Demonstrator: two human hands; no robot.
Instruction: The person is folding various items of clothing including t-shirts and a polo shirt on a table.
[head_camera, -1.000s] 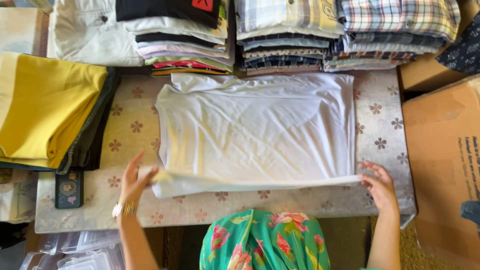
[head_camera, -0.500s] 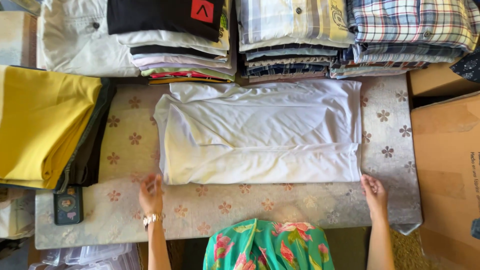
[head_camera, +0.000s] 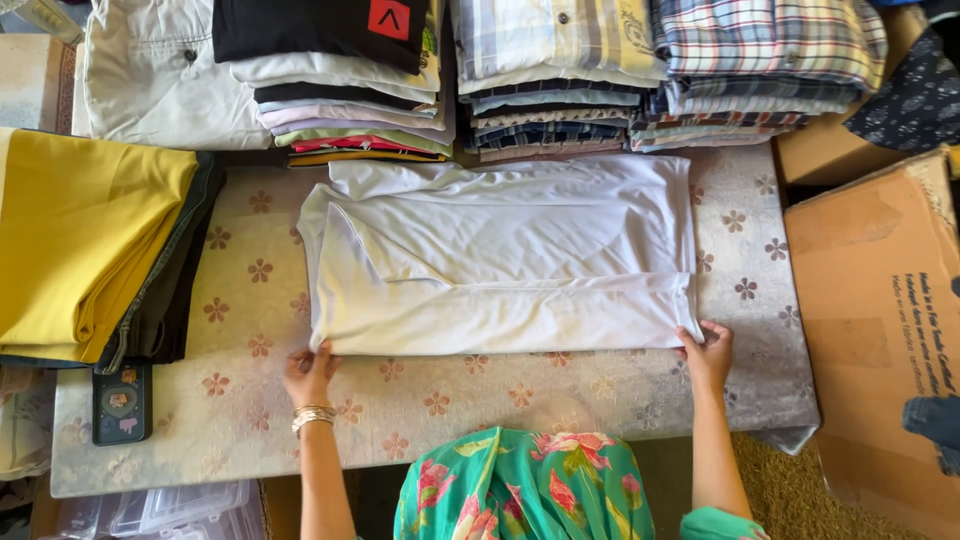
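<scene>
A white T-shirt (head_camera: 500, 255) lies partly folded on the flower-patterned table (head_camera: 500, 400), its near hem doubled back into a flat band. My left hand (head_camera: 309, 372) pinches the near-left corner of that band. At the near-right corner my right hand (head_camera: 708, 352) grips the fabric in the same way. Both hands rest low on the tabletop at the shirt's front edge.
Stacks of folded shirts (head_camera: 560, 80) line the far edge. A yellow folded cloth (head_camera: 85, 240) on dark garments sits at the left, with a phone (head_camera: 121, 402) near it. A cardboard box (head_camera: 880, 320) stands to the right. Clear plastic containers (head_camera: 150, 510) lie below the table's left corner.
The near hem was lifted a second ago; it has been folded over onto the shirt and laid flat. Both hands came down to the tabletop at the new front edge.
</scene>
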